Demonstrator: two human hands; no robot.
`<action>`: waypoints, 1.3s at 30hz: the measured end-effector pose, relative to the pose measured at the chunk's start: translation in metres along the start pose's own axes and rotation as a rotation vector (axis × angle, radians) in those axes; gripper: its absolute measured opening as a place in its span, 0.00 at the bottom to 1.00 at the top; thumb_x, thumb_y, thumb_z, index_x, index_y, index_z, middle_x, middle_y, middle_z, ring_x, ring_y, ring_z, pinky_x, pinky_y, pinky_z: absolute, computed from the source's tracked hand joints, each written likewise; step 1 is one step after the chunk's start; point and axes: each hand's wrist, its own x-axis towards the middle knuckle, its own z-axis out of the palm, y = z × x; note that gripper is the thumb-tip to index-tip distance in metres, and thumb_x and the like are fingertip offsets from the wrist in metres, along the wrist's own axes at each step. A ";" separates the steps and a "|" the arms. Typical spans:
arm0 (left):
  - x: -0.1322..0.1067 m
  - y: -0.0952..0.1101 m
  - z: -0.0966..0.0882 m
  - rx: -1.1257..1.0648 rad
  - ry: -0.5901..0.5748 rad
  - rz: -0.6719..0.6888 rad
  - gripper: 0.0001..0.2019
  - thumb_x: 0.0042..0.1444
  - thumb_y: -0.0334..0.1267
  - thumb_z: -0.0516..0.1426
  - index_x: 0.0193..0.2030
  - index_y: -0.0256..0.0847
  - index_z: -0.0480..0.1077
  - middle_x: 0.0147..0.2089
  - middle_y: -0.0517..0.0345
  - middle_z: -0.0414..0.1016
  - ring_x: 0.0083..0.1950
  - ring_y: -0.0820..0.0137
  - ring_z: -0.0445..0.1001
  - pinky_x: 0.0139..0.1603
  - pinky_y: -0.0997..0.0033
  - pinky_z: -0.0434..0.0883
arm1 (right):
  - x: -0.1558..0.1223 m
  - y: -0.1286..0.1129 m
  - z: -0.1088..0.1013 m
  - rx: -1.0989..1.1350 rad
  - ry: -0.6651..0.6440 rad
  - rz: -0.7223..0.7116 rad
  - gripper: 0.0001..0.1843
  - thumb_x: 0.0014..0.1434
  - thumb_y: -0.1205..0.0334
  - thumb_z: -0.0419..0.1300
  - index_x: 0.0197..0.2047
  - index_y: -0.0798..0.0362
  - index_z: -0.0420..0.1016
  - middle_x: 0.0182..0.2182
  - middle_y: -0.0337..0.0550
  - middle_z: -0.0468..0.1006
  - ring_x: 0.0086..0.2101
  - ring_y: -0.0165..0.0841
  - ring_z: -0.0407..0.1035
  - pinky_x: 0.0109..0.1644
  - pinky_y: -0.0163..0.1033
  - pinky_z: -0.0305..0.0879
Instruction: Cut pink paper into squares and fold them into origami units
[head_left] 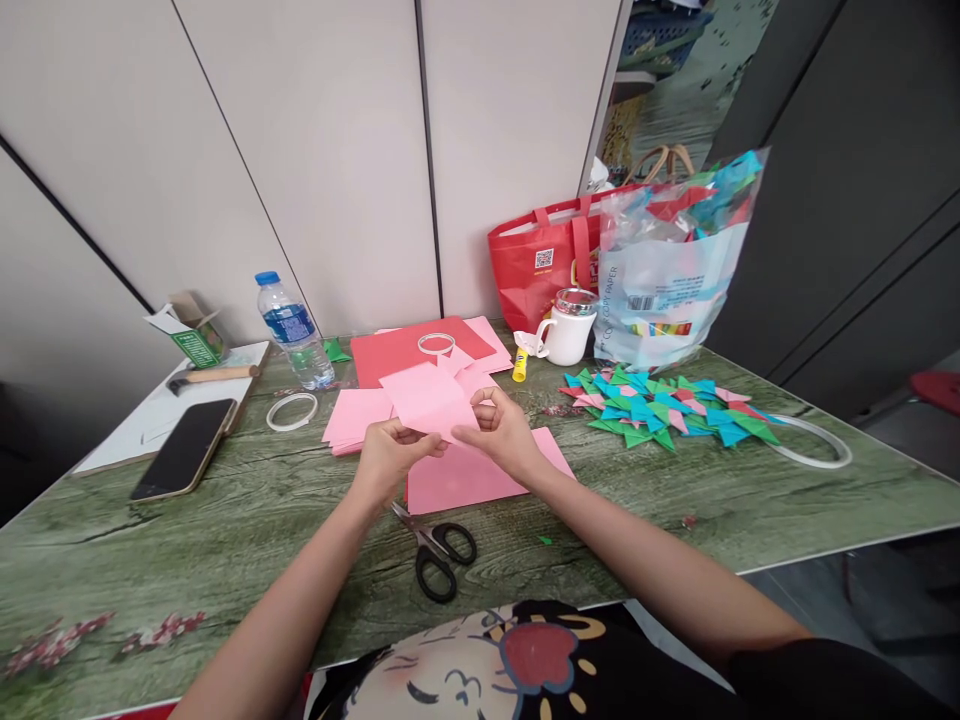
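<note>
Both hands hold one folded pink paper sheet a little above the table. My left hand pinches its lower left edge. My right hand pinches its right side, fingers curled over the fold. Under the hands lie more pink sheets, with another pink stack to the left. Black-handled scissors rest on the table just in front of my left wrist.
A green wood-pattern table carries a phone, water bottle, tape rings, red sheets, a glue stick, a white mug, a pile of folded coloured paper pieces, a plastic bag and a red tote.
</note>
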 end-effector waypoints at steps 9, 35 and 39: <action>0.006 0.005 -0.009 -0.003 0.074 -0.001 0.09 0.32 0.33 0.64 0.23 0.33 0.72 0.20 0.54 0.75 0.23 0.69 0.74 0.27 0.73 0.70 | -0.001 -0.005 -0.001 -0.064 -0.045 0.057 0.24 0.41 0.65 0.63 0.38 0.51 0.55 0.25 0.37 0.75 0.25 0.30 0.70 0.29 0.34 0.63; 0.004 0.009 -0.016 -0.028 -0.242 0.008 0.23 0.42 0.35 0.61 0.49 0.38 0.68 0.36 0.52 0.77 0.32 0.69 0.73 0.28 0.73 0.69 | 0.005 -0.005 -0.003 0.251 0.201 0.110 0.27 0.41 0.58 0.65 0.44 0.52 0.62 0.37 0.45 0.76 0.33 0.33 0.72 0.33 0.39 0.70; 0.007 0.009 -0.021 -0.106 -0.286 -0.104 0.21 0.44 0.36 0.61 0.49 0.39 0.69 0.37 0.53 0.77 0.33 0.70 0.74 0.30 0.76 0.69 | 0.012 -0.002 -0.011 0.265 0.388 0.038 0.33 0.38 0.61 0.66 0.49 0.52 0.60 0.39 0.43 0.75 0.30 0.31 0.71 0.30 0.35 0.69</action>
